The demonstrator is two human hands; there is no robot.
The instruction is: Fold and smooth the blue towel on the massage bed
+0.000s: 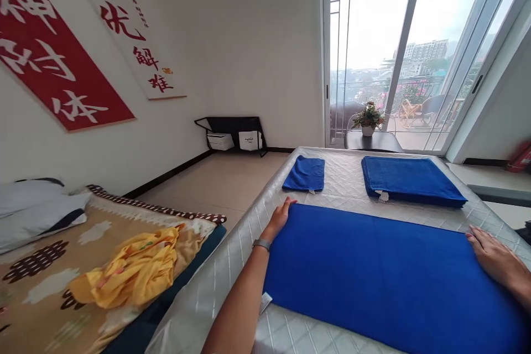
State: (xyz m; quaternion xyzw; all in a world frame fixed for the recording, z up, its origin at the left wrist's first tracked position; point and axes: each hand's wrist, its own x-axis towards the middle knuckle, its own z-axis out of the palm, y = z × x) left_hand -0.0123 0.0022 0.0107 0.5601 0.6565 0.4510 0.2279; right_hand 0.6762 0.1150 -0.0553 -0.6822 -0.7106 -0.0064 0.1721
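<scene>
Beyond blue cloth (pixel 357 265): folded stack (pixel 410 177), plant (pixel 369 116), perhaps extinguisher (pixel 520 158).

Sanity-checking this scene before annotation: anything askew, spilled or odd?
The yellow cloth at left looks odd: it lies crumpled on the patterned bedding, while the large blue cloth lies flat. The small blue cloth is also slightly rumpled, unlike the neat blue stack. No spill or damage visible.

Diffuse daylight enters through the glass door (pixel 406 27), beyond which the sky (pixel 373 16) is washed out; the interior wall (pixel 265 38) appears duller. Wide-angle distortion slants the red banner (pixel 78 74) at left.
</scene>
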